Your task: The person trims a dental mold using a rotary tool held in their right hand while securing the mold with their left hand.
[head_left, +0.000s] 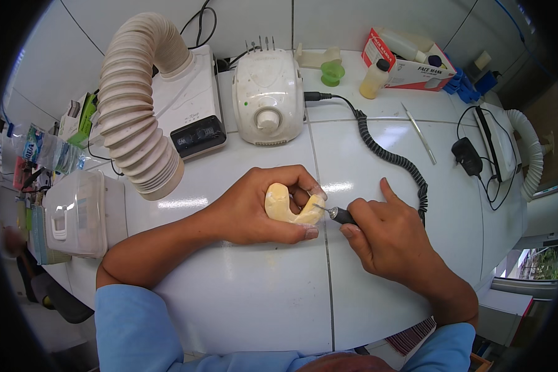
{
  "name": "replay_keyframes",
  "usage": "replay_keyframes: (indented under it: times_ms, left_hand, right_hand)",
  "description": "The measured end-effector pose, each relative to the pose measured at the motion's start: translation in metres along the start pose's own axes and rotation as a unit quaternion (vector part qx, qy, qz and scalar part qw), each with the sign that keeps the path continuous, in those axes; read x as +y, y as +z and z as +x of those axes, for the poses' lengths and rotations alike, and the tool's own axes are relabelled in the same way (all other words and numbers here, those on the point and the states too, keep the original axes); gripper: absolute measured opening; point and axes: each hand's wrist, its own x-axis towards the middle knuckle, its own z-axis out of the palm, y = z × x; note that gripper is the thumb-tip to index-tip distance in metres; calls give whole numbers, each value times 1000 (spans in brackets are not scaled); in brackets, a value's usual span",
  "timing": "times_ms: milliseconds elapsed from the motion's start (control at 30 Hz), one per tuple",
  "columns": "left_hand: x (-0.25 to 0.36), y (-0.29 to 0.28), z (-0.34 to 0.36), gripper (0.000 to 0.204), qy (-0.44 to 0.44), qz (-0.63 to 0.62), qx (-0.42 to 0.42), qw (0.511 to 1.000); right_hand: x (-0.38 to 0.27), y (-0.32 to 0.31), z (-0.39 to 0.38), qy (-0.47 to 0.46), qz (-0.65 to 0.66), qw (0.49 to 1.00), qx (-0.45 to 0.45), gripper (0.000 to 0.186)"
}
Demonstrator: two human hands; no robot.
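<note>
My left hand (248, 211) is closed round a pale yellow horseshoe-shaped piece (278, 208), its thumb along the near side. My right hand (390, 239) grips a dark rotary handpiece (342, 216), little finger raised. The thin bit at its tip touches or nearly touches the piece's right arm. A coiled black cord (390, 160) runs from the white control unit (266, 93) down toward the right hand, where it passes out of sight.
A ribbed hose (130, 118) arches over the desk at left, above a plastic box (84, 214). At back right are a carton (431, 68), yellow bottle (373, 82) and green cup (332, 73). A metal stick (420, 133) and black adapter (467, 157) lie at right.
</note>
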Motion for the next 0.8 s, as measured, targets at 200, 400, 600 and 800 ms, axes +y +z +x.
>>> replay_keyframes:
  times_ms: [200,400,600,800]
  left_hand:
    - [1,0,0,54,-5,-2,-2,1000]
    - [0,0,-1,54,-2,-1,0,1000]
    - [1,0,-1,54,-9,-5,-4,1000]
    - [1,1,0,54,-2,-17,-4,1000]
  right_hand:
    - [-1,-1,0,1,0,1000,-4,22]
    - [-1,-1,0,-3,0,1000,-2,22]
    - [-1,-1,0,-1,1,1000,-4,23]
    - [-1,-1,-1,2,3,1000,-9,23]
